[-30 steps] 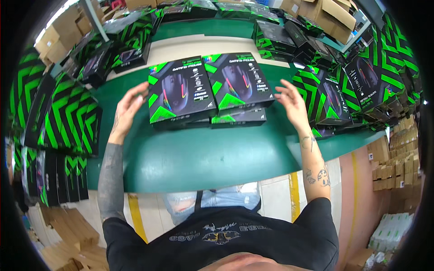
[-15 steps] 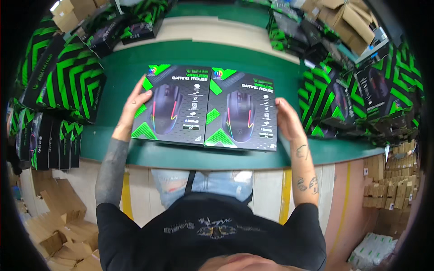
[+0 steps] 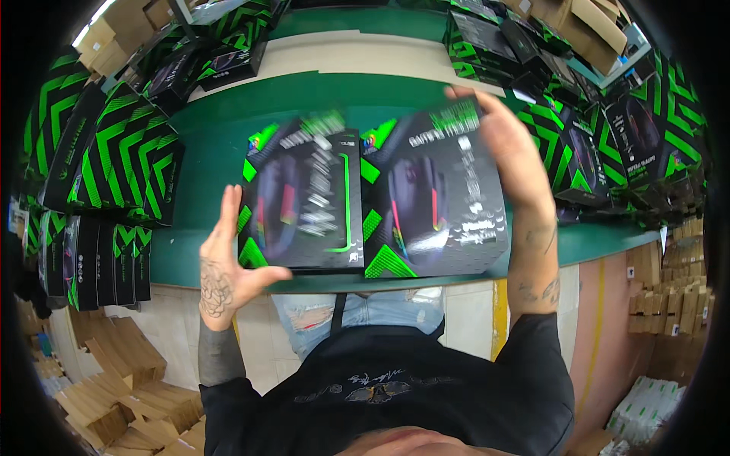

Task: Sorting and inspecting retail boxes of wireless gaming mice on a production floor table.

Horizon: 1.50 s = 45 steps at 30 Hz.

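Observation:
Two black-and-green mouse boxes lie side by side before me, a gaming mouse pictured on each front. The left mouse box (image 3: pixel 285 201) is smeared by motion, and its right side with a green outline shows. My left hand (image 3: pixel 232 258) is at its near left corner, fingers stretched along the left side and thumb spread out by the near edge. My right hand (image 3: pixel 506 140) grips the right mouse box (image 3: pixel 433 205) at its far right corner, fingers over the far edge. That box appears raised and slightly tilted; its underside is hidden.
The green table (image 3: pixel 201 251) carries stacked boxes of the same pattern on the left (image 3: pixel 125 152) and on the right (image 3: pixel 570 152). A beige strip (image 3: pixel 350 57) crosses its far part. Open cardboard cartons (image 3: pixel 129 365) lie on the floor at lower left; brown cartons (image 3: pixel 665 304) are piled at right.
My right hand has moved to the right box's far corner, and that box has come up and tilted. My left hand has slid nearer me, its thumb coming off the left box's front.

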{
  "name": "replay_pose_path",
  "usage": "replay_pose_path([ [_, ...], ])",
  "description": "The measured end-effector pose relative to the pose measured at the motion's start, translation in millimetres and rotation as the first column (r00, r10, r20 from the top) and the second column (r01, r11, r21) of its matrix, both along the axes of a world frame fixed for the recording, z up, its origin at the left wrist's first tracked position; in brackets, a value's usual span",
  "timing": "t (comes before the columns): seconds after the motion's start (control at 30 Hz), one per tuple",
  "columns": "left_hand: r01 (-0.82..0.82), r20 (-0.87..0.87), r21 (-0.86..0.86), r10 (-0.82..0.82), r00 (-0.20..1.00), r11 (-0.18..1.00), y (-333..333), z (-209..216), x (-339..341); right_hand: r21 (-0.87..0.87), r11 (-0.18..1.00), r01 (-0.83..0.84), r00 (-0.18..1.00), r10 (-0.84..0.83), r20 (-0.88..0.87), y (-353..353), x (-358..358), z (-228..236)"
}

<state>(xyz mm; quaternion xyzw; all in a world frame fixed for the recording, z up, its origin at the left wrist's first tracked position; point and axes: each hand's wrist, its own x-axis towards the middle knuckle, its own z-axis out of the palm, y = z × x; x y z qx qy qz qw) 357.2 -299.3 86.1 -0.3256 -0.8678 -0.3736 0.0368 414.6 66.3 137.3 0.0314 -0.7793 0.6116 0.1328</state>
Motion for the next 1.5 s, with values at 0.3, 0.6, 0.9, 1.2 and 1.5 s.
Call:
replay_pose_path([
  [0.3, -0.329, -0.136, 0.174, 0.353, 0.926, 0.928, -1.8, -33.4, 5.0, 0.082, 0.867, -0.492, 0.87, 0.488, 0.064, -42.5, -92.0, -24.0],
  [0.6, -0.262, -0.506, 0.107, 0.279, 0.816, 0.959, -27.1, -94.2, 27.3, 0.571, 0.796, -0.201, 0.716, 0.517, -0.469, -84.9, -57.0, 41.0],
  [0.9, -0.466, -0.06, 0.485, 0.559, 0.827, 0.74, 3.9, -116.5, 37.2, 0.558, 0.8, -0.22, 0.805, 0.472, -0.36, -43.4, -34.8, 56.7],
  [1.2, -0.343, -0.26, 0.332, 0.435, 0.862, 0.879, -8.8, -79.1, 51.5, -0.163, 0.983, 0.082, 0.968, -0.117, -0.223, 76.6, 22.5, -25.2],
  [1.5, -0.314, -0.462, 0.381, 0.474, 0.75, 0.869, -88.1, -159.9, 49.4, 0.617, 0.786, -0.048, 0.997, -0.004, 0.082, -5.0, 96.7, -54.1],
])
